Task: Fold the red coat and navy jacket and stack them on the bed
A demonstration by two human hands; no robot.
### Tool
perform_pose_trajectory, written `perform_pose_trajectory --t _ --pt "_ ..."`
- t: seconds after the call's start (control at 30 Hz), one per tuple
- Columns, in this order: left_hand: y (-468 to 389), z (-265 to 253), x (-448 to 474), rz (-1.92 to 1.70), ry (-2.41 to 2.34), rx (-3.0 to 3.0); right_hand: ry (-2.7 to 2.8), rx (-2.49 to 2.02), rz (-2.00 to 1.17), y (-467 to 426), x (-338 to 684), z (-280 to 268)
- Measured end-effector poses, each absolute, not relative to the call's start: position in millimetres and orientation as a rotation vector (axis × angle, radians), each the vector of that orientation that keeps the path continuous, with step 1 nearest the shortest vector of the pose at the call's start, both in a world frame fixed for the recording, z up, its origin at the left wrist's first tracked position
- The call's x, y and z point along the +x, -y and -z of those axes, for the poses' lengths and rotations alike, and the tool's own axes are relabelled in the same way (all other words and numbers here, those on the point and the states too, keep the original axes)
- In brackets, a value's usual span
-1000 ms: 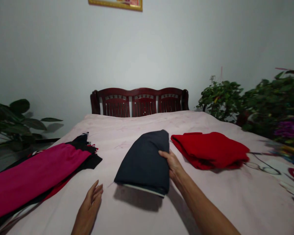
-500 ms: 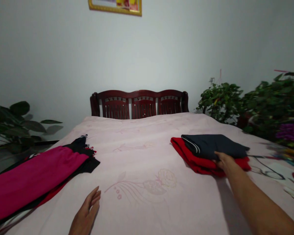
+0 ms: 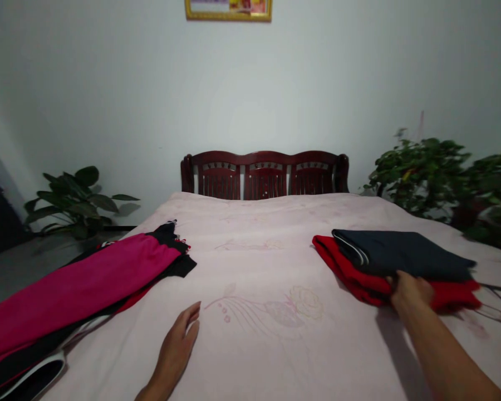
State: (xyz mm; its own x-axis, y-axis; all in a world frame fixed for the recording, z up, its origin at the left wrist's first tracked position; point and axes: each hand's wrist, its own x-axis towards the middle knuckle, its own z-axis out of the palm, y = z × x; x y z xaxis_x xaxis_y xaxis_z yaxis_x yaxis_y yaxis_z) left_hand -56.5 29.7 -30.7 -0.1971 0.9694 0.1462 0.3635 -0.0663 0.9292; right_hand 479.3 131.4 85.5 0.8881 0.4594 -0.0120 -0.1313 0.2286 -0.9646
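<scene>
Head view: right hand (image 3: pixel 411 289) touches navy cloth (image 3: pixel 401 252), pinch unclear; left hand (image 3: pixel 179 337) has loosely parted fingers.

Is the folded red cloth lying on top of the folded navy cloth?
No, the folded navy cloth lies on the folded red cloth, which shows beneath.

A second ago we held the navy cloth (image 3: pixel 404 253) up at twelve o'clock; now it lies on the red cloth (image 3: pixel 350 281) at two, and we have carried our right hand (image 3: pixel 415 292) over to their near edges. The embroidered sprig (image 3: pixel 278 312) is uncovered at twelve. Our view has swung toward eleven, bringing in a white-rimmed opening (image 3: pixel 61 362) at nine and losing the purple flowers.
</scene>
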Motion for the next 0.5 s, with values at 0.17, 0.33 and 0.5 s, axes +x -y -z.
perform_pose_trajectory --t 0.17,0.33,0.5 --pt "-27.4 27.0 -55.3 -1.268 -1.610 1.640 0.316 -1.249 -0.651 -107.8 393.3 -47.5" --pt "-25.0 21.5 -51.6 -1.254 -1.617 1.741 0.593 -1.253 -1.094 -78.4 285.2 -22.2" --pt "-24.2 21.1 -51.1 -1.264 -1.643 1.799 0.993 -1.393 -0.979 -71.7 225.4 -4.0"
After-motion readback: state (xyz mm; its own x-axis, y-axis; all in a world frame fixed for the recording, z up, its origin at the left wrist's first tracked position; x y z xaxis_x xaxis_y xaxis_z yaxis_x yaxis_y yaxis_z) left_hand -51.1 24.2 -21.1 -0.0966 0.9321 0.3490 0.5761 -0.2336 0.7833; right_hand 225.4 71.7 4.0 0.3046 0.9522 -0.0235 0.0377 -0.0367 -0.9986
